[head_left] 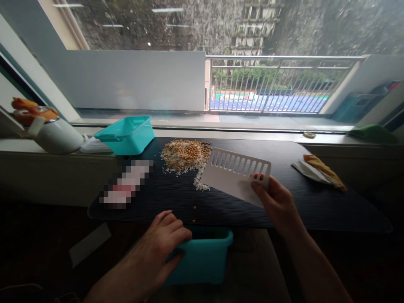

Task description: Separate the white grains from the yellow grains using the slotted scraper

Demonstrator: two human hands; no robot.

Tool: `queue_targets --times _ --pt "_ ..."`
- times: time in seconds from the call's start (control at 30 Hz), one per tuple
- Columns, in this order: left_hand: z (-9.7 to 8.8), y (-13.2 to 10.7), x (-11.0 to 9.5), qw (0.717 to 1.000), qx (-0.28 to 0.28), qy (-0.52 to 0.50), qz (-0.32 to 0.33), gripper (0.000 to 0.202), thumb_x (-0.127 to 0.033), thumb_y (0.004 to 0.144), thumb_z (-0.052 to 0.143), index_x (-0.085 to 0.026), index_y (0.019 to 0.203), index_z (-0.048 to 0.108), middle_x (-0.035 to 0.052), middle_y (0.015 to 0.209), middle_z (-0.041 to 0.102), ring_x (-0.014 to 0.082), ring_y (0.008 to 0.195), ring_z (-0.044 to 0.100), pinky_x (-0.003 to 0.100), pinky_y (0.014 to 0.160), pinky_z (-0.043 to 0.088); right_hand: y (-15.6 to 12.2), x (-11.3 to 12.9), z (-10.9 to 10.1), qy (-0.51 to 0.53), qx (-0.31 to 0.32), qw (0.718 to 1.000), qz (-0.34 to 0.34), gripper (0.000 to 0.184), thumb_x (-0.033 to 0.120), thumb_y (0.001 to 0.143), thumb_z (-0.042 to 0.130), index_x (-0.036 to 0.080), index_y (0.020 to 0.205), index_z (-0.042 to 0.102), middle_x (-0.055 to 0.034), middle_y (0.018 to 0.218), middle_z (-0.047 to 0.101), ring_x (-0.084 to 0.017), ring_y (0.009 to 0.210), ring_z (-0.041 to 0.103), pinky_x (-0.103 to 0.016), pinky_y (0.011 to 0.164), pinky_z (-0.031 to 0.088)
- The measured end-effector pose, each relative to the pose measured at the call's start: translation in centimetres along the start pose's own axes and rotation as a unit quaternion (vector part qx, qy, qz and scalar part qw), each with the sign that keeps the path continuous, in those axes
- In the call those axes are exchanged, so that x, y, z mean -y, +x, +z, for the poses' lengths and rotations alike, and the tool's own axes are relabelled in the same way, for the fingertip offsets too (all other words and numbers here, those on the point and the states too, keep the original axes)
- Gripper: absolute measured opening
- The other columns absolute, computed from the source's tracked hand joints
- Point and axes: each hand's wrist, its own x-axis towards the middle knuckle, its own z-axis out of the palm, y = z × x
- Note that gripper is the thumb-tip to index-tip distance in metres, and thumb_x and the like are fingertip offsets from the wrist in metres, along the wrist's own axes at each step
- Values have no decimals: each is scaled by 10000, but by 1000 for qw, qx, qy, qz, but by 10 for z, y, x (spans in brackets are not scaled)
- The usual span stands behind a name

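Observation:
My right hand is closed on a white slotted plastic scraper, whose lower edge rests on the dark table beside a pile of mixed white grains and yellow beans. My left hand grips the rim of a teal plastic bin held just below the table's near edge. A few loose beans lie between the pile and that edge.
A second teal bin stands at the table's back left. A blurred flat object lies on the left. A crumpled wrapper sits at the right. A white pot stands on the window sill; the window is behind.

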Motion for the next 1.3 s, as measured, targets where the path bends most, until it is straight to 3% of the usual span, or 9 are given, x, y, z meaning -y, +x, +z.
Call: queue_targets --times 0.17,0.47,0.77,0.93,1.0,1.13,1.3 --pt "1 -3 3 1000 -1 11 0 446 9 782 526 -320 1082 522 -68 1078 578 167 1128 469 367 1160 68 14 -6 10 -9 27 1000 -6 302 414 769 684 190 971 687 -14 750 673 -182 680 603 -294 624 484" --pt "-4 -5 0 1000 -16 15 0 414 14 779 528 -291 1057 555 -50 1015 589 177 1057 520 399 1159 123 9 -5 8 49 55 997 14 290 410 758 728 208 962 688 1 759 670 -161 685 596 -267 628 479" --pt "-18 -46 27 995 -59 83 -7 390 -32 765 515 -275 1059 594 -25 988 647 198 1016 567 380 1125 207 -8 -8 66 45 202 978 -42 167 330 866 604 222 984 653 -10 877 656 -169 800 570 -271 728 449" --pt "-24 -56 32 993 -69 93 -8 378 -54 768 526 -288 1056 597 -19 976 658 215 1021 575 396 1108 264 -28 4 60 45 303 952 -5 144 340 899 576 218 946 635 -2 841 619 -149 733 532 -240 643 434" --pt "-25 -54 30 994 -56 91 1 372 -61 783 538 -296 1068 588 -21 964 656 211 992 583 399 1108 281 -28 7 52 48 282 958 3 153 353 887 596 223 952 644 -7 854 633 -156 744 544 -242 647 445" --pt "-21 -38 16 996 -45 71 3 432 -10 747 536 -298 1067 580 -30 994 640 200 1020 570 402 1131 257 -19 0 45 54 149 987 -4 209 373 848 641 223 991 667 -23 869 678 -187 783 595 -273 701 476" --pt "-10 -11 -1 1000 -11 26 -3 452 20 739 529 -301 1056 567 -53 1017 618 176 1079 542 406 1171 202 -10 -15 40 29 113 993 14 294 407 847 628 195 1048 664 -53 868 712 -218 782 633 -296 672 496"
